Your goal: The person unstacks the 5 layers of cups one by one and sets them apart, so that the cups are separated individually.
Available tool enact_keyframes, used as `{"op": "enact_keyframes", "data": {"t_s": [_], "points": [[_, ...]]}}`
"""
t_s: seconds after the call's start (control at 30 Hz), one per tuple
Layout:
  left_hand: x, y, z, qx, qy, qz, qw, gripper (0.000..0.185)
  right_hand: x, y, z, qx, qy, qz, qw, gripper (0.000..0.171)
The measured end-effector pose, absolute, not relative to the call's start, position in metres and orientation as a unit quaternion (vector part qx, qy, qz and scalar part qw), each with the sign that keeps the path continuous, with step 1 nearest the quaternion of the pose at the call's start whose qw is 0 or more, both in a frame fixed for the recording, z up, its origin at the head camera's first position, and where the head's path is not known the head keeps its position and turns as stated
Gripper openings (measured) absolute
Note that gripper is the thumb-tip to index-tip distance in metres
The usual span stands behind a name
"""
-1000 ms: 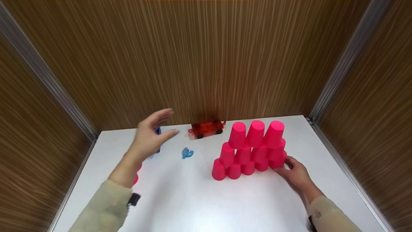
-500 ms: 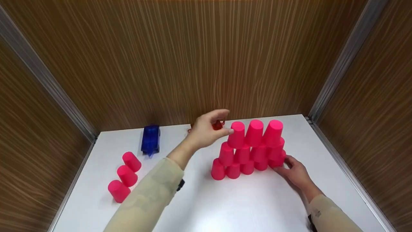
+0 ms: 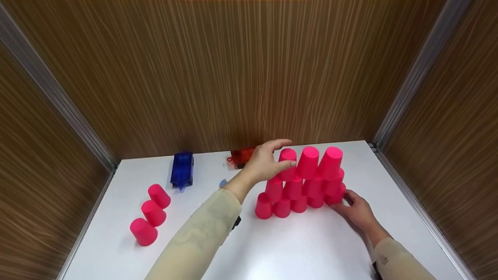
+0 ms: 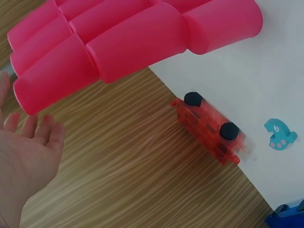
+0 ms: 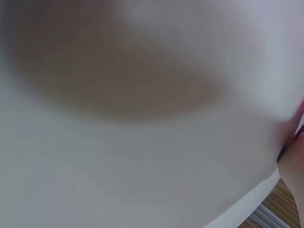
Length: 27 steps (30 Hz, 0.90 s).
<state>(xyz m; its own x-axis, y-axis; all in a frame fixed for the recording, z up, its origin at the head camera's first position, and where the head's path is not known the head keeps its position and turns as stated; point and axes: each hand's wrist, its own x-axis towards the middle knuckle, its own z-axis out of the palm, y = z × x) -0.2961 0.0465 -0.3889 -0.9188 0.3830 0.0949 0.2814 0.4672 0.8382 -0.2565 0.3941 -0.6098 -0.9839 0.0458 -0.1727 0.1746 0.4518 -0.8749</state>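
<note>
From the head view, the whole pink cup pyramid [image 3: 301, 181] stands on the white table [image 3: 303, 249], toward the far right, three tiers with three cups along the top. The left hand [image 3: 268, 161] is up at the top-left cup [image 3: 287, 163], thumb and fingers curving round its left side, thumb tip against the cup wall. The left wrist view says otherwise: the left hand [image 4: 26, 166] has its palm spread, fingers straight and apart, just short of the nearest cup [image 4: 52, 76], no grip closed. That view also shows the red toy car [image 4: 209, 130] plainly, black wheels and all, against the wood wall, with a small blue fish piece [image 4: 279, 134] beside it; from the head view the red toy car [image 3: 241, 156] peeks out behind the hand and the fish is mostly hidden by the forearm.

The right hand [image 3: 356, 210] lies low on the table at the pyramid's near right corner, fingertips against the bottom-right cup [image 3: 334, 196], fingers relaxed and not wrapped round it. The right wrist view is a blur of white table and little else.

Off to the left, three loose pink cups [image 3: 151, 214] stand in a row, and a blue toy car [image 3: 182, 169] sits far left.
</note>
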Motion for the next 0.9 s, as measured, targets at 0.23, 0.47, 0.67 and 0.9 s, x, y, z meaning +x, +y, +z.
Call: {"op": "enact_keyframes", "data": {"t_s": [0.23, 0.47, 0.67, 0.9], "points": [[-0.2988, 0.0518, -0.3941, 0.185, 0.857, 0.476, 0.066, 0.067, -0.2551, 0.3981, -0.6114, 0.064, 0.855, -0.511, 0.060, 0.087], [-0.3002, 0.0514, -0.3982, 0.189, 0.860, 0.469, 0.066, 0.064, -0.2583, 0.3994, -0.6123, 0.052, 0.857, -0.510, 0.050, 0.082], [-0.3001, 0.0499, -0.3987, 0.193, 0.858, 0.471, 0.069, 0.062, -0.2602, 0.3973, -0.6123, 0.051, 0.860, -0.505, 0.048, 0.080], [-0.2999, 0.0440, -0.3969, 0.191, 0.851, 0.486, 0.063, 0.062, -0.2611, 0.3960, -0.6113, 0.049, 0.860, -0.505, 0.050, 0.081]]}}
